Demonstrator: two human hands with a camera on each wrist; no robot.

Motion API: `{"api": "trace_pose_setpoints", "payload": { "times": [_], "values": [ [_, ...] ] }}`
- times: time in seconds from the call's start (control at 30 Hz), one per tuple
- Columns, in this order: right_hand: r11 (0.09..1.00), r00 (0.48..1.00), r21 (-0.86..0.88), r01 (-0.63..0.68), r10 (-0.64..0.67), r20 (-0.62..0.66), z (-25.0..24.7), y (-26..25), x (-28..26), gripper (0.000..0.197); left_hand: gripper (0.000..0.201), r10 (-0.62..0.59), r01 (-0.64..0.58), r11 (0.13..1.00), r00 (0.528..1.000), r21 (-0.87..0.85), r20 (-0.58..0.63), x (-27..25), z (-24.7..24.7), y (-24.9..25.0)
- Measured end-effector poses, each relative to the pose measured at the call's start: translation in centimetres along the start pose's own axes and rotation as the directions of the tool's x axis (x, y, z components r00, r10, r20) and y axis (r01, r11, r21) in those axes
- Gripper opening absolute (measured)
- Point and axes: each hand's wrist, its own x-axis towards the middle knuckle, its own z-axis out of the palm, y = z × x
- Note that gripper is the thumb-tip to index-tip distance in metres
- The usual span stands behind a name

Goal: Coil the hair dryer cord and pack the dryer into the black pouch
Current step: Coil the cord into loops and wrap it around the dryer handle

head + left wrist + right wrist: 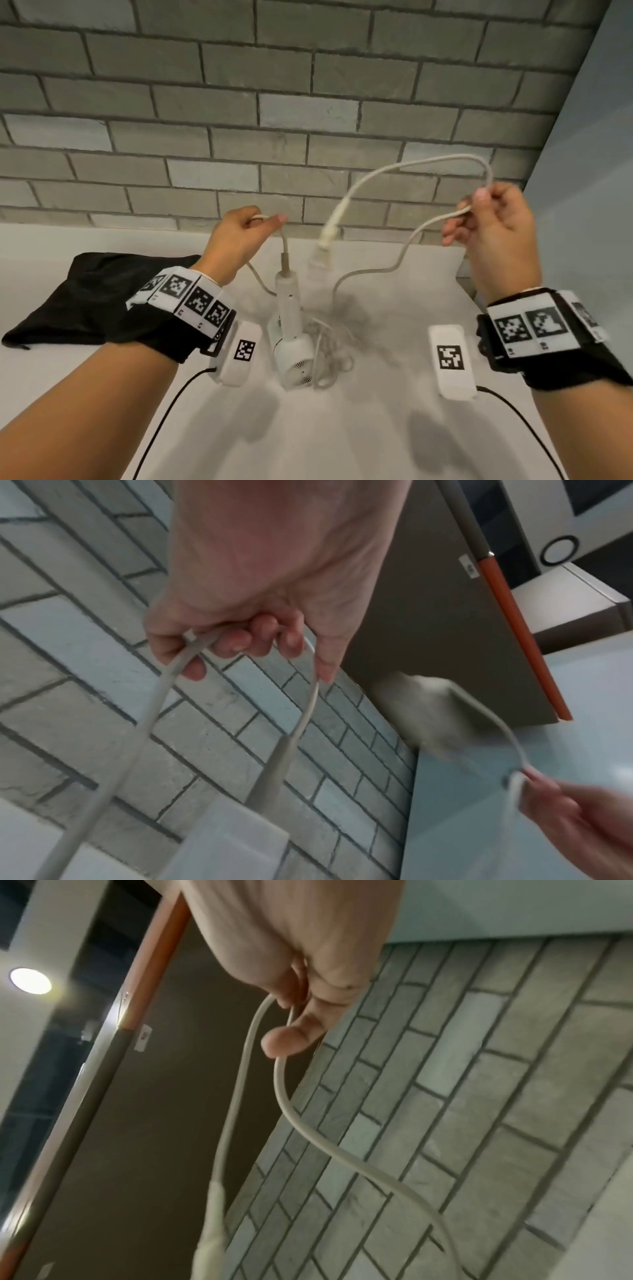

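Note:
A white hair dryer (293, 346) lies on the pale counter (342, 428) between my forearms, handle pointing toward the brick wall. Its beige cord (404, 168) loops through the air. My left hand (246, 233) grips the cord just above the handle, fingers curled round it (205, 642). My right hand (486, 212), raised at the right, pinches the cord (263, 1010) near the plug end between thumb and fingers. The plug (327, 236) hangs below the loop, over the counter. The black pouch (85, 294) lies flat on the counter at the left, behind my left wrist.
A grey brick wall (239, 102) stands right behind the counter. A pale blue wall (599, 154) closes the right side. Loose cord (332, 356) lies bunched beside the dryer's head. Thin black cables (164, 418) trail from both wrist cameras across the counter.

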Motion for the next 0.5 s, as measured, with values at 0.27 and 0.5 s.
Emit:
{"api": "trace_pose_setpoints", "payload": {
  "times": [0.27, 0.5],
  "values": [
    [0.825, 0.939, -0.517, -0.229, 0.327, 0.106, -2.4, 5.6, -1.0, 0.023, 0.049, -0.071, 0.073, 0.985, 0.997, -0.156, 0.020, -0.1, 0.6, 1.2],
    [0.685, 0.960, -0.684, -0.248, 0.271, -0.077, -2.2, 7.6, 0.8, 0.009, 0.025, -0.079, 0.110, 0.959, 0.989, -0.261, 0.123, -0.5, 0.6, 1.8]
  ]
}}
